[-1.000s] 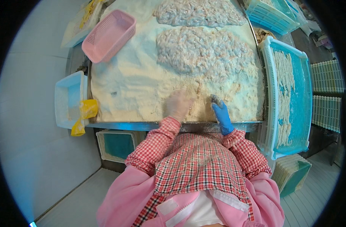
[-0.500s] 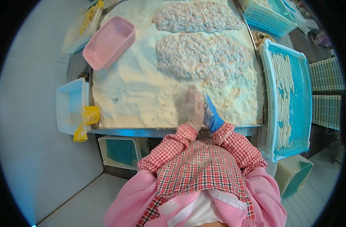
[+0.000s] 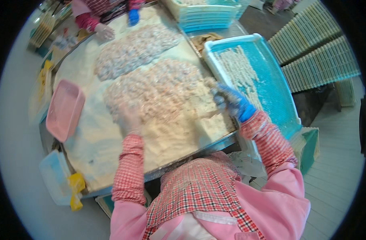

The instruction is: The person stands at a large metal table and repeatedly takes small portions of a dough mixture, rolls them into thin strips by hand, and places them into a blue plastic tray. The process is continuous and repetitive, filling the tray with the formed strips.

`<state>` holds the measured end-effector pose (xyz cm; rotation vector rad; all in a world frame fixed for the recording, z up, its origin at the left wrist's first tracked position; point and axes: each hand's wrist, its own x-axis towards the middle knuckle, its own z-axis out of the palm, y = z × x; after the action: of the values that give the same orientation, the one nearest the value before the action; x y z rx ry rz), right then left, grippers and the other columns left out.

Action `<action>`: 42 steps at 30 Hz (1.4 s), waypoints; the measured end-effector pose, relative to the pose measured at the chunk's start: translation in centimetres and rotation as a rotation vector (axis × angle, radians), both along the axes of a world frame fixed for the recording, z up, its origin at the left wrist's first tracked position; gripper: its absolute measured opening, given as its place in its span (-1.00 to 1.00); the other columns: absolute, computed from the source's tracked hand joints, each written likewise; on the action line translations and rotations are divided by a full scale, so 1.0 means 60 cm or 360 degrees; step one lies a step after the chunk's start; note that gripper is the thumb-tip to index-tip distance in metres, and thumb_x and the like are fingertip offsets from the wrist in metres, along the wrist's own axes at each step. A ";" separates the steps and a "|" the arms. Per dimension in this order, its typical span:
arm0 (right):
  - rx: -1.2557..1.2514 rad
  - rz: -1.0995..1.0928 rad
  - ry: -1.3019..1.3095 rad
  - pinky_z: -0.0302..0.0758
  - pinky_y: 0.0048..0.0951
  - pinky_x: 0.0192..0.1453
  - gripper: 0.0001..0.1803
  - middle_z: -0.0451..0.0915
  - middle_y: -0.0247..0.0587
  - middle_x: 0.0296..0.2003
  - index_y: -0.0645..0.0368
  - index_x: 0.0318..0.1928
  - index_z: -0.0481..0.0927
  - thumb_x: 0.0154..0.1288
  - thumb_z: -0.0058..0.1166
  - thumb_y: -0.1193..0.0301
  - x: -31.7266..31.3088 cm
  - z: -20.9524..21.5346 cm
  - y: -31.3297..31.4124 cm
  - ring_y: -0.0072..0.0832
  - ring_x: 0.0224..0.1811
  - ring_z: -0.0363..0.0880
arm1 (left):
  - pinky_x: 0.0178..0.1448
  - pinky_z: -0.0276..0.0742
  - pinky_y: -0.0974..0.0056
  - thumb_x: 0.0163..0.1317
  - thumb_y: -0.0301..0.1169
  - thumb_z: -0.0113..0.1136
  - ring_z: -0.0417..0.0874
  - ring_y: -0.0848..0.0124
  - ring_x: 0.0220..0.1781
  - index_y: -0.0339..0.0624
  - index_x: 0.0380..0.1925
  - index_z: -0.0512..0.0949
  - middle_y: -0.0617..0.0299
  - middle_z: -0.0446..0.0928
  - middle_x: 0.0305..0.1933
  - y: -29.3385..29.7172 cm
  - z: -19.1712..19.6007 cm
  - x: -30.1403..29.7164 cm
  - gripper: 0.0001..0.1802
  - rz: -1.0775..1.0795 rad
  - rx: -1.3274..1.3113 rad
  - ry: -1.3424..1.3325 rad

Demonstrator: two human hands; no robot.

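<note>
Reaching across the floured tabletop [image 3: 111, 160], the left hand [image 3: 129, 116] rests on the near heap of breaded pieces [image 3: 159, 94], blurred, so can't tell if fingers are apart or together. Right hand [image 3: 231, 102] in blue glove sits at the edge of the turquoise tray [image 3: 279, 96], fingers curled, prob. on a few pieces. Judging by this, tray holds only one strip of laid-out pieces [image 3: 239, 68] w/ two big heaps left, so early-to-mid way.

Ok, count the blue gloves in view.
2. One blue rubber glove is on the person's right hand, at the floured tray's right edge; another blue glove is on a co-worker's hand at the far end. Others may be hidden.
</note>
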<state>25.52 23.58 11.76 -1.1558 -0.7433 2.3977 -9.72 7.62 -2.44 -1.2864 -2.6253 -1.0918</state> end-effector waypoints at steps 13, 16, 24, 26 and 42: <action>0.0538 -0.0423 -0.0880 0.46 -0.46 -0.17 -0.43 0.59 -0.28 -0.12 0.10 0.20 0.41 0.33 0.06 0.03 0.258 -0.112 0.420 -0.48 -0.29 0.51 | 0.18 0.36 0.11 0.17 -0.30 0.17 0.46 0.06 0.10 -0.26 -0.04 0.51 -0.07 0.49 0.02 0.042 -0.005 -0.203 -0.62 0.0349 -0.0510 0.0127; 0.0507 -0.0443 -0.0676 0.47 -0.45 -0.11 -0.47 0.59 -0.27 -0.10 0.11 0.19 0.43 0.34 0.05 0.08 0.234 -0.130 0.455 -0.45 -0.23 0.52 | 0.08 0.41 0.12 0.11 -0.33 0.21 0.50 0.08 -0.01 -0.24 -0.14 0.55 0.00 0.52 -0.12 0.063 0.012 -0.214 -0.68 0.0185 -0.0558 0.0273; 0.1045 -0.0165 -0.0967 0.49 -0.42 0.06 -0.60 0.56 -0.21 -0.01 0.15 0.14 0.49 0.35 0.09 0.29 0.302 -0.171 0.477 -0.43 -0.04 0.54 | 0.02 0.44 0.12 0.07 -0.34 0.25 0.54 0.12 -0.10 -0.23 -0.20 0.58 0.05 0.53 -0.16 0.108 0.019 -0.210 -0.71 0.0169 -0.0796 0.0211; 0.1217 0.0276 -0.1147 0.49 -0.43 0.09 -0.58 0.55 -0.20 0.02 0.19 0.14 0.48 0.30 0.14 0.33 0.339 -0.163 0.460 -0.46 0.01 0.53 | 0.03 0.44 0.13 0.09 -0.33 0.23 0.54 0.14 -0.08 -0.24 -0.19 0.57 0.05 0.53 -0.14 0.105 0.030 -0.194 -0.70 0.0224 -0.0740 0.0116; 0.1108 -0.0135 -0.1172 0.59 -0.42 -0.14 -0.58 0.59 0.02 -0.12 0.26 0.10 0.45 0.35 0.10 0.26 0.404 -0.183 0.378 -0.34 -0.12 0.62 | 0.22 0.34 0.15 0.15 -0.43 0.17 0.46 0.06 0.11 -0.33 -0.03 0.52 -0.04 0.50 -0.01 -0.157 0.031 0.005 -0.63 0.0275 -0.0588 0.0069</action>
<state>49.76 46.28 0.80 -1.6601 -1.5419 1.3774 -9.42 -1.80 -0.61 -1.0826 -2.9317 -0.5669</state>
